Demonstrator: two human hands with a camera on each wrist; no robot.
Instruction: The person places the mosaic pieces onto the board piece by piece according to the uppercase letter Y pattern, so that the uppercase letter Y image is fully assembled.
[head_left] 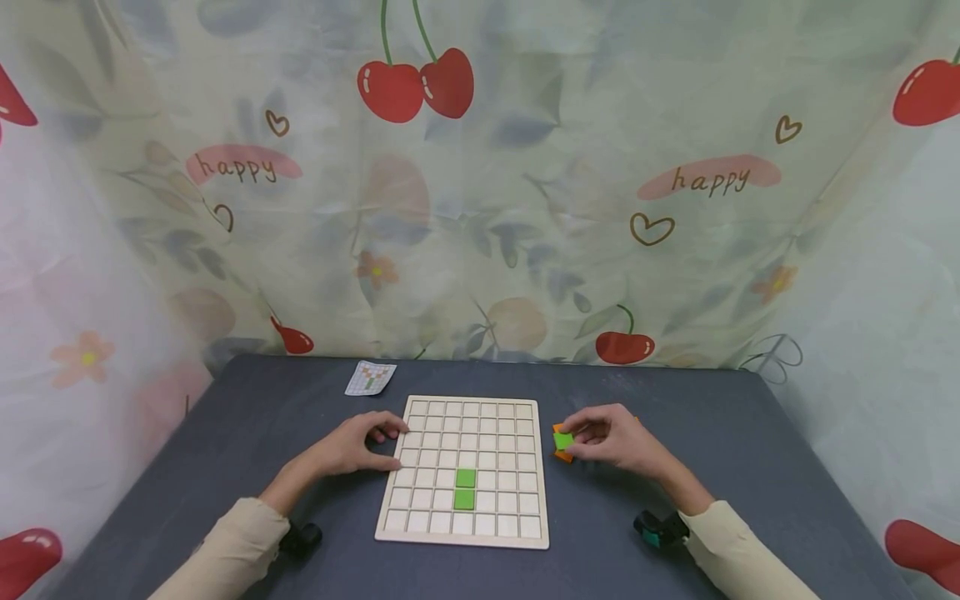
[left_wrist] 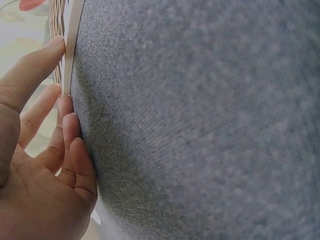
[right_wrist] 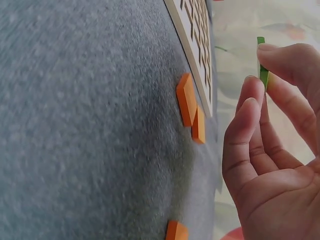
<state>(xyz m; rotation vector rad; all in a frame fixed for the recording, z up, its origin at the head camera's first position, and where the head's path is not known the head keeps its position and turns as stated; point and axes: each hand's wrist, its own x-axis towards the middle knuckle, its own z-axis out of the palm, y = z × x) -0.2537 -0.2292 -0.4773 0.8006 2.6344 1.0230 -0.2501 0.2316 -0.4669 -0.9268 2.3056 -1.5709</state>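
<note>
A pale wooden grid board [head_left: 461, 533] lies flat on the dark table, with two green tiles [head_left: 465, 478] sitting in one column of its squares. My left hand [head_left: 360, 446] rests at the board's left edge, thumb and forefinger spread apart along the rim [left_wrist: 70, 55]. To the right of the board, my right hand [head_left: 618, 437] pinches a green square tile [right_wrist: 263, 75] between thumb and fingers, held above the table. Orange tiles [right_wrist: 187, 100] lie under and beside that hand; in the head view they are partly hidden by it.
A small card [head_left: 371, 378] with a coloured grid pattern lies behind the board, toward the left. The dark table [head_left: 600, 558] ends at a printed curtain [head_left: 510, 208] at the back. Another orange tile [right_wrist: 176, 231] lies apart from the others.
</note>
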